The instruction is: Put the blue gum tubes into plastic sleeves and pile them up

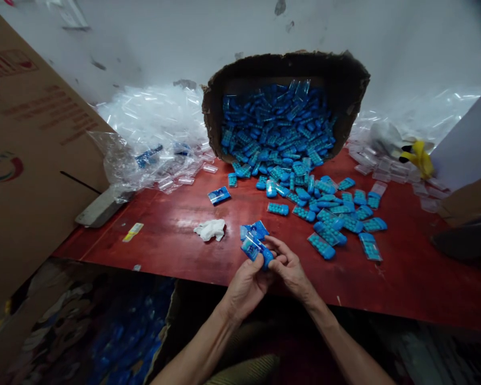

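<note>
Both hands meet over the near edge of a red table [168,246]. My left hand [248,280] is closed on a small blue packet in a clear sleeve [253,247], gripping it from below. My right hand [289,264] pinches the same packet from the right side. A second blue packet [255,230] lies just behind it on the table. Several loose blue packets [336,216] are scattered to the right, spilling from a tipped cardboard box [344,80] full of them.
A heap of clear plastic sleeves [156,123] lies at the back left, more at the back right with a yellow object [419,155]. A crumpled white tissue [210,229] and a lone blue packet [219,195] lie nearby. A large cardboard panel [28,160] stands left.
</note>
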`<action>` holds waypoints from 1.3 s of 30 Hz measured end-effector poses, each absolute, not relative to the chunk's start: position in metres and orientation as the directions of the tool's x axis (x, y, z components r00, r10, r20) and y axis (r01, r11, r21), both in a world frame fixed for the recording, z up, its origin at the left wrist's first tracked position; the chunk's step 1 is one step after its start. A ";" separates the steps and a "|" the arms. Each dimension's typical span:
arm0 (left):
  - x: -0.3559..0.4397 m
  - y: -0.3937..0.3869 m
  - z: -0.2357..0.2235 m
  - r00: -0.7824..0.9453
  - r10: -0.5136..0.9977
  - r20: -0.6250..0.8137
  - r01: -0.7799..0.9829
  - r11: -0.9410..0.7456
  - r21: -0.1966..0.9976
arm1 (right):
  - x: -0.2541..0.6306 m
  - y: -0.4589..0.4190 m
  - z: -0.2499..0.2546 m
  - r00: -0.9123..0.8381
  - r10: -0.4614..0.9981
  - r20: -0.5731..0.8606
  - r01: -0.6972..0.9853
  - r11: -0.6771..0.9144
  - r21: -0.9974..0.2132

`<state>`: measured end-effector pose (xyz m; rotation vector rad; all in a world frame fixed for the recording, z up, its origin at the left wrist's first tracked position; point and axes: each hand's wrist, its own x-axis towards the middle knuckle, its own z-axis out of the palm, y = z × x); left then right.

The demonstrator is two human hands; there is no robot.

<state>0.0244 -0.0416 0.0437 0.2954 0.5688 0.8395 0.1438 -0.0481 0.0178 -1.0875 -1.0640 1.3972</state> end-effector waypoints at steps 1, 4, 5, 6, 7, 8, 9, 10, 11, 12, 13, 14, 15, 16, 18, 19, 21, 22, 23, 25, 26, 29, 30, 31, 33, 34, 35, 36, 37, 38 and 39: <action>0.024 -0.042 0.042 0.539 0.761 -0.362 -0.612 0.649 0.453 | 0.144 -0.048 0.016 -0.094 0.992 -0.089 -0.207 -0.107 -0.973; 0.022 -0.042 0.040 0.533 0.755 -0.381 -0.592 0.655 0.469 | 0.144 -0.048 0.014 -0.144 0.986 -0.090 -0.202 -0.119 -0.972; 0.022 -0.042 0.040 0.525 0.758 -0.386 -0.587 0.652 0.481 | 0.144 -0.048 0.014 -0.135 0.988 -0.080 -0.196 -0.106 -0.975; 0.022 -0.041 0.041 0.517 0.762 -0.389 -0.585 0.647 0.489 | 0.143 -0.049 0.015 -0.113 0.991 -0.069 -0.188 -0.090 -0.978; 0.022 -0.041 0.041 0.512 0.766 -0.389 -0.588 0.642 0.492 | 0.142 -0.049 0.015 -0.083 0.995 -0.058 -0.177 -0.072 -0.982; 0.023 -0.040 0.042 0.508 0.770 -0.387 -0.592 0.638 0.492 | 0.141 -0.049 0.016 -0.051 0.998 -0.047 -0.164 -0.055 -0.985; 0.023 -0.040 0.042 0.502 0.774 -0.386 -0.597 0.633 0.493 | 0.140 -0.049 0.017 -0.025 0.999 -0.038 -0.152 -0.041 -0.988; 0.024 -0.040 0.043 0.495 0.779 -0.386 -0.602 0.627 0.494 | 0.139 -0.049 0.018 -0.013 0.999 -0.031 -0.145 -0.032 -0.989; 0.024 -0.040 0.043 0.488 0.782 -0.387 -0.604 0.623 0.497 | 0.138 -0.049 0.018 -0.013 1.000 -0.026 -0.145 -0.027 -0.989; 0.024 -0.041 0.043 0.481 0.786 -0.388 -0.606 0.618 0.501 | 0.138 -0.049 0.018 -0.022 0.999 -0.023 -0.152 -0.026 -0.988; 0.025 -0.041 0.043 0.477 0.789 -0.386 -0.608 0.614 0.503 | 0.138 -0.049 0.018 -0.032 0.999 -0.022 -0.163 -0.027 -0.986; 0.024 -0.042 0.042 0.478 0.791 -0.381 -0.613 0.612 0.500 | 0.138 -0.049 0.018 -0.041 0.999 -0.023 -0.175 -0.030 -0.984; 0.024 -0.042 0.042 0.486 0.790 -0.374 -0.619 0.613 0.491 | 0.139 -0.049 0.018 -0.049 0.998 -0.026 -0.183 -0.035 -0.982; 0.023 -0.043 0.042 0.499 0.785 -0.366 -0.623 0.619 0.478 | 0.141 -0.048 0.018 -0.059 0.998 -0.034 -0.186 -0.044 -0.982; 0.022 -0.042 0.042 0.529 0.768 -0.361 -0.622 0.640 0.451 | 0.143 -0.048 0.017 -0.084 0.995 -0.061 -0.175 -0.075 -0.982; 0.021 -0.042 0.041 0.542 0.757 -0.366 -0.617 0.654 0.438 | 0.144 -0.048 0.017 -0.098 0.992 -0.076 -0.168 -0.092 -0.982; 0.020 -0.042 0.040 0.551 0.744 -0.379 -0.616 0.669 0.417 | 0.144 -0.047 0.016 -0.117 0.989 -0.090 -0.172 -0.109 -0.979; 0.020 -0.042 0.040 0.549 0.744 -0.382 -0.622 0.668 0.407 | 0.144 -0.047 0.015 -0.117 0.989 -0.086 -0.189 -0.107 -0.976; 0.021 -0.042 0.039 0.544 0.747 -0.382 -0.633 0.664 0.398 | 0.144 -0.047 0.015 -0.115 0.990 -0.078 -0.213 -0.101 -0.972; 0.021 -0.043 0.037 0.531 0.760 -0.375 -0.655 0.649 0.388 | 0.142 -0.046 0.013 -0.116 0.991 -0.062 -0.266 -0.091 -0.960; 0.021 -0.044 0.037 0.529 0.762 -0.373 -0.658 0.646 0.387 | 0.142 -0.046 0.013 -0.126 0.990 -0.058 -0.284 -0.092 -0.954; 0.021 -0.045 0.036 0.527 0.753 -0.395 -0.639 0.657 0.400 | 0.141 -0.047 0.016 -0.164 0.985 -0.059 -0.265 -0.101 -0.959; 0.021 -0.045 0.036 0.522 0.749 -0.409 -0.631 0.661 0.405 | 0.141 -0.047 0.017 -0.167 0.984 -0.058 -0.240 -0.098 -0.966; 0.020 -0.045 0.037 0.515 0.748 -0.420 -0.626 0.662 0.411 | 0.141 -0.047 0.018 -0.163 0.985 -0.057 -0.216 -0.092 -0.972; 0.019 -0.044 0.039 0.495 0.758 -0.424 -0.622 0.650 0.437 | 0.139 -0.047 0.018 -0.148 0.988 -0.053 -0.204 -0.083 -0.975; 0.019 -0.043 0.040 0.488 0.766 -0.417 -0.616 0.641 0.457 | 0.138 -0.047 0.018 -0.146 0.988 -0.053 -0.219 -0.084 -0.972; 0.018 -0.042 0.040 0.485 0.774 -0.407 -0.606 0.633 0.481 | 0.137 -0.047 0.017 -0.151 0.987 -0.059 -0.240 -0.094 -0.966; 0.017 -0.042 0.041 0.484 0.780 -0.397 -0.594 0.626 0.505 | 0.136 -0.047 0.016 -0.159 0.985 -0.066 -0.263 -0.107 -0.959; 0.016 -0.042 0.042 0.486 0.784 -0.387 -0.582 0.620 0.526 | 0.135 -0.047 0.016 -0.171 0.983 -0.071 -0.281 -0.118 -0.952; 0.015 -0.042 0.042 0.487 0.787 -0.378 -0.575 0.615 0.539 | 0.134 -0.047 0.016 -0.181 0.981 -0.074 -0.289 -0.125 -0.949; 0.014 -0.042 0.042 0.491 0.788 -0.370 -0.573 0.613 0.544 | 0.134 -0.047 0.016 -0.187 0.980 -0.072 -0.291 -0.125 -0.948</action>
